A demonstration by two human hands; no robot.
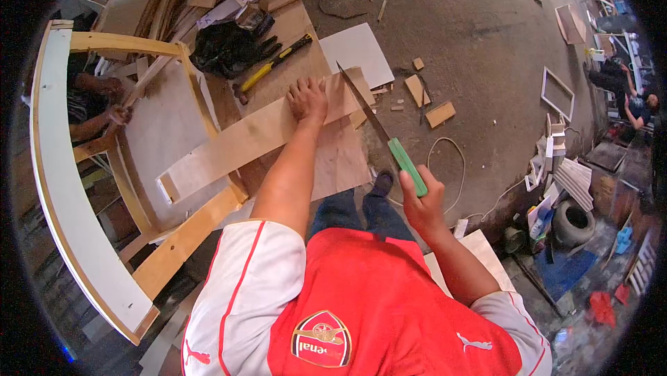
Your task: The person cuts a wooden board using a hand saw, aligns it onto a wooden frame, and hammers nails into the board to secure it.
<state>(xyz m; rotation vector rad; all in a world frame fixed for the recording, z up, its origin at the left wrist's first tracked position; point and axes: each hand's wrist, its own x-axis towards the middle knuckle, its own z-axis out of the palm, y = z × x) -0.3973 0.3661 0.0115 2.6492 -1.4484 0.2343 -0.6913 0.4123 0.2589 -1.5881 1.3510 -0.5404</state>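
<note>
A long flat wooden board (240, 141) lies slantwise over a plywood sheet (340, 160) and the wooden frame. My left hand (307, 100) presses on its top near the right end, fingers spread. In my right hand (424, 202) is the green handle of a handsaw (372, 117). The blade points up and left, its tip beside the board's right end; whether it touches the wood I cannot tell. A yellow and black hammer (272, 69) and black gloves (229, 48) rest behind the board.
A curved white-faced frame (83, 195) stands at the left, with another person's hands (114, 108) beside it. Wood offcuts (439, 114) and a cable (462, 167) lie on the floor. A tyre (574, 223) is at the right; another person (636, 108) is farther back.
</note>
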